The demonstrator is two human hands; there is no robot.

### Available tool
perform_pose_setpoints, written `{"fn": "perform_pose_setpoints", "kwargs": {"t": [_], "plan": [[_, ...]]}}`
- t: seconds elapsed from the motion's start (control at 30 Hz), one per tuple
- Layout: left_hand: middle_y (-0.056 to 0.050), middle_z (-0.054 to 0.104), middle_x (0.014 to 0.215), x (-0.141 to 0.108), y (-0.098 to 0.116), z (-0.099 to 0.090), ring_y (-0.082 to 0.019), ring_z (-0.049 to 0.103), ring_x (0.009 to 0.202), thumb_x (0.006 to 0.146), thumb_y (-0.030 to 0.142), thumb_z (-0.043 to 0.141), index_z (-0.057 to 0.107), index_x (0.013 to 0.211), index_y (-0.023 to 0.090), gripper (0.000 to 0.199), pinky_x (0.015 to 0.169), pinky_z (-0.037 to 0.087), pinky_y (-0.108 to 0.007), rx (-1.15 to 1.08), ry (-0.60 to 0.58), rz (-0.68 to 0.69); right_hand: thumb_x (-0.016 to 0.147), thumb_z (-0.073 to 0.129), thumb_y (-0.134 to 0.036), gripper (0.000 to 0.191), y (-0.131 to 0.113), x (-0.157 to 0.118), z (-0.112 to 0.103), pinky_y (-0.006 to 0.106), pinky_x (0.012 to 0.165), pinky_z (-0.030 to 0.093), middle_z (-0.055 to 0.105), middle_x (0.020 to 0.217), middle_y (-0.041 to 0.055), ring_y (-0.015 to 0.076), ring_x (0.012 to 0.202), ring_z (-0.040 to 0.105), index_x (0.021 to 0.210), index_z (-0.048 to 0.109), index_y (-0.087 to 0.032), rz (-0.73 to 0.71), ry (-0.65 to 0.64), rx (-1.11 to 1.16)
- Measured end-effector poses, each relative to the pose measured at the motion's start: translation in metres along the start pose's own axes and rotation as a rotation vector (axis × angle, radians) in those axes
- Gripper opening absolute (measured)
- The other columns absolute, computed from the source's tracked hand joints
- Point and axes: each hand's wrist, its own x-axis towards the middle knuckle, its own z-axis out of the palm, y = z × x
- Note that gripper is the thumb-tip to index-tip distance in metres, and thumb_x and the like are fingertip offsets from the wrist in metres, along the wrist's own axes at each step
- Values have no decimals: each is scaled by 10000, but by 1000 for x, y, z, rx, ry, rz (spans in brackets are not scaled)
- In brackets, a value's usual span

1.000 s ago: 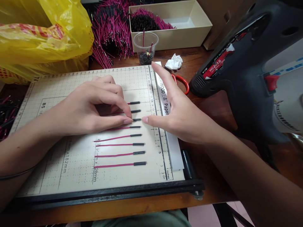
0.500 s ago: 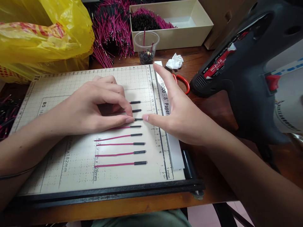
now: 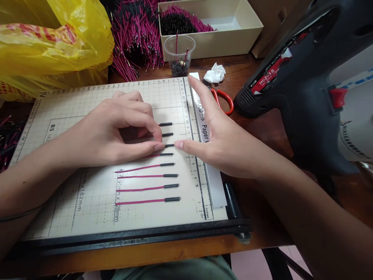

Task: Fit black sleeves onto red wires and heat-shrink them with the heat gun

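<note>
My left hand [image 3: 115, 126] pinches a thin wire [image 3: 169, 145] between thumb and forefinger; its black-sleeved end pokes out to the right, while the rest is hidden under the hand. The thumb tip of my right hand [image 3: 225, 144] meets the end of that sleeve, with its forefinger stretched up along the board's right side. Several pink wires with black sleeves [image 3: 171, 199] lie in a row, roughly parallel, on the cream paper-cutter board [image 3: 87, 223]. Some of them run partly beneath my left hand.
A yellow plastic bag [image 3: 84, 54] stands at the back left. Behind the board are a heap of pink wires [image 3: 142, 35], a clear cup [image 3: 179, 58], a cardboard box [image 3: 221, 44] and crumpled tissue [image 3: 215, 73]. Orange-handled scissors [image 3: 229, 102] and a black heat gun [image 3: 279, 93] are right.
The view has shifted slightly, so everything sits a little higher. Both hands keep the same pose at the wire.
</note>
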Motion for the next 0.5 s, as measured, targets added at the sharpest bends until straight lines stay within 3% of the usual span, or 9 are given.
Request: {"fn": "perform_pose_setpoints", "kwargs": {"t": [0.1, 0.37, 0.5], "plan": [[46, 603, 665, 0, 1, 0, -156, 490, 682, 963, 412, 611, 706, 793, 276, 237, 662, 372, -297, -4, -2, -5, 772, 669, -272, 1058, 1, 0, -1, 497, 1305, 59, 91, 1705, -12, 249, 1593, -44, 1625, 44, -282, 40, -41, -2], [43, 584, 648, -2, -2, 1, -151, 480, 663, 960, 489, 599, 709, 786, 289, 287, 636, 371, -308, 0, 28, -7, 755, 653, -259, 1081, -5, 1, 0, 449, 1307, 54, 37, 1709, -16, 244, 1588, -79, 1628, 16, -236, 90, -49, -27], [46, 592, 647, -1, -2, 1, -145, 491, 658, 965, 487, 592, 710, 775, 291, 298, 632, 376, -301, 1, 15, -37, 758, 663, -269, 1080, -6, 2, -1, 458, 1307, 59, 13, 1709, -34, 247, 1587, -86, 1627, 23, -267, 79, -59, -32]]}}
